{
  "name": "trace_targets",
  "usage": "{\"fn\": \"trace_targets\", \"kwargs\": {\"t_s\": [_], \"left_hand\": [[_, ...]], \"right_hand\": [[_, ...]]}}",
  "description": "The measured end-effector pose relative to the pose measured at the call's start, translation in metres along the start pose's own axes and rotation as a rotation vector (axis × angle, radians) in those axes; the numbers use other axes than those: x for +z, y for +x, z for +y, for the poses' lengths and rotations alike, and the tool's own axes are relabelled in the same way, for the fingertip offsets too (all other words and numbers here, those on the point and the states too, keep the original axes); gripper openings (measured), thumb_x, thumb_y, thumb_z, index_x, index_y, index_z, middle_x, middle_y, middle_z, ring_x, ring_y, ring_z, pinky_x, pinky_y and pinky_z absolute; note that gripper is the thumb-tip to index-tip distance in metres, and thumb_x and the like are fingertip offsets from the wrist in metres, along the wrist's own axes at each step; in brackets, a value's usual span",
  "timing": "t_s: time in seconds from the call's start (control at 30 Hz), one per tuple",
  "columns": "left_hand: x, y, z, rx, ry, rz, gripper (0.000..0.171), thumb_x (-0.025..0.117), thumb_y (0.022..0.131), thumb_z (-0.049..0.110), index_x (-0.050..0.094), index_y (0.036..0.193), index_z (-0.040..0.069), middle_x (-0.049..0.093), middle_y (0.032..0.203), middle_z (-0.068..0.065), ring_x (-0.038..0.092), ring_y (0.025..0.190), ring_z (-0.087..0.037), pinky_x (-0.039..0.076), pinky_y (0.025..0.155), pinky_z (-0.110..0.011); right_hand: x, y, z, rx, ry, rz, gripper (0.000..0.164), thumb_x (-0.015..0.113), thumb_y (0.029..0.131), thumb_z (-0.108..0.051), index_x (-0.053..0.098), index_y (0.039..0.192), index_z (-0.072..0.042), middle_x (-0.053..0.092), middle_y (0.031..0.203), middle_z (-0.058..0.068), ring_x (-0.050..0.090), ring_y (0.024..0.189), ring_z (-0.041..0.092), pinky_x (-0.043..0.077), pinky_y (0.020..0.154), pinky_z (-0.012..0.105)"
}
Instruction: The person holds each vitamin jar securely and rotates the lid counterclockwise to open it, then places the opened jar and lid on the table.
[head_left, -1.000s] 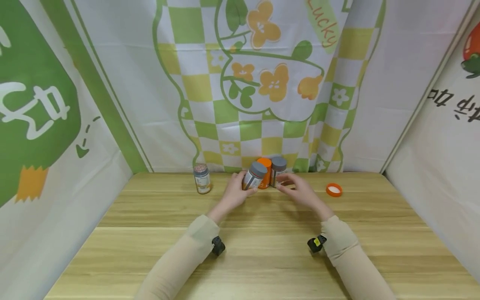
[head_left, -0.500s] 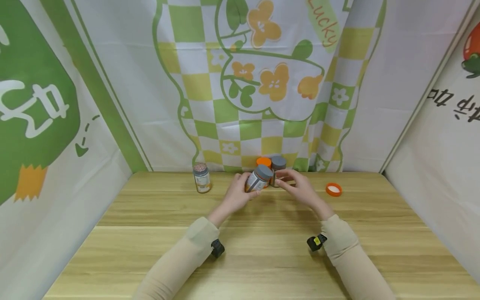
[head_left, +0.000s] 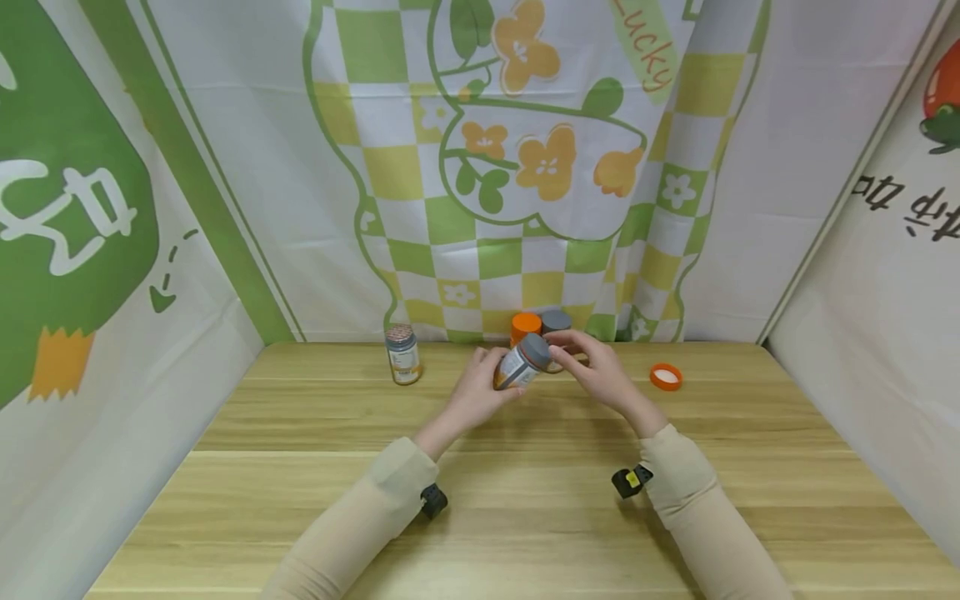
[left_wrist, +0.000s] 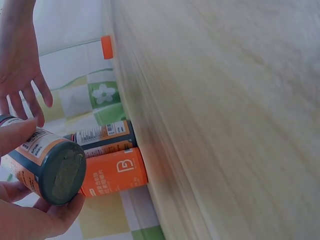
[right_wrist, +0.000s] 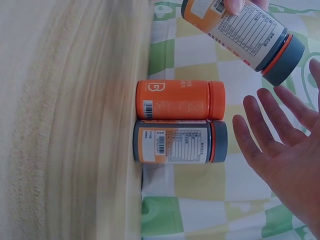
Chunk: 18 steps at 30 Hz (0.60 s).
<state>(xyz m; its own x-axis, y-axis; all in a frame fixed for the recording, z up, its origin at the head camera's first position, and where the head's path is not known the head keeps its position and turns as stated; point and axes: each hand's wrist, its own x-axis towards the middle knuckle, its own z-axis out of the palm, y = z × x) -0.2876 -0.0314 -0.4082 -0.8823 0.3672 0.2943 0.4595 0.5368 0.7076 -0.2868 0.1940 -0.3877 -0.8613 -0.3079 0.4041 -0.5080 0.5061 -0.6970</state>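
Note:
My left hand grips a pill bottle with a dark grey cap and a white and orange label. The bottle is raised off the table, its cap tilted up toward the right. Close to that cap, my right hand has its fingers extended and spread in the right wrist view, where a small gap shows between fingertips and cap. Behind stand an orange bottle and a second grey-capped bottle, side by side. In the head view, the held bottle and right hand partly hide both.
At the back left of the wooden table stands another bottle, its top reddish and patterned. An orange lid with a white inside lies at the back right. A patterned cloth hangs along the rear edge.
My left hand has brought the held bottle rightward and slightly nearer, tilting it further toward my right hand. The right hand has stayed nearly in place.

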Motion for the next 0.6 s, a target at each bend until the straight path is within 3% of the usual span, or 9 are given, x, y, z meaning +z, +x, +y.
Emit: {"fn": "trace_targets", "kwargs": {"t_s": [0.3,0.6], "left_hand": [[0.001,-0.003,0.009,0.089,0.109,0.011,0.057,0.077,0.077,0.023,0.052,0.125,0.006,0.062,0.113,-0.011,0.053,0.103,-0.027,0.044,0.088,-0.042],[0.004,-0.006,0.014,0.12,0.141,-0.013,0.057,0.077,0.078,0.023,0.052,0.126,0.008,0.062,0.111,-0.009,0.055,0.096,-0.022,0.046,0.081,-0.038]], "right_hand": [[0.001,0.002,-0.004,0.0,0.026,-0.014,0.033,0.053,0.097,-0.029,0.058,0.127,-0.015,0.062,0.122,0.008,0.059,0.109,0.027,0.051,0.086,0.048],[0.001,0.001,-0.009,0.018,-0.026,-0.004,0.036,0.046,0.099,-0.037,0.06,0.124,-0.015,0.066,0.112,0.006,0.064,0.095,0.022,0.053,0.076,0.038]]}}
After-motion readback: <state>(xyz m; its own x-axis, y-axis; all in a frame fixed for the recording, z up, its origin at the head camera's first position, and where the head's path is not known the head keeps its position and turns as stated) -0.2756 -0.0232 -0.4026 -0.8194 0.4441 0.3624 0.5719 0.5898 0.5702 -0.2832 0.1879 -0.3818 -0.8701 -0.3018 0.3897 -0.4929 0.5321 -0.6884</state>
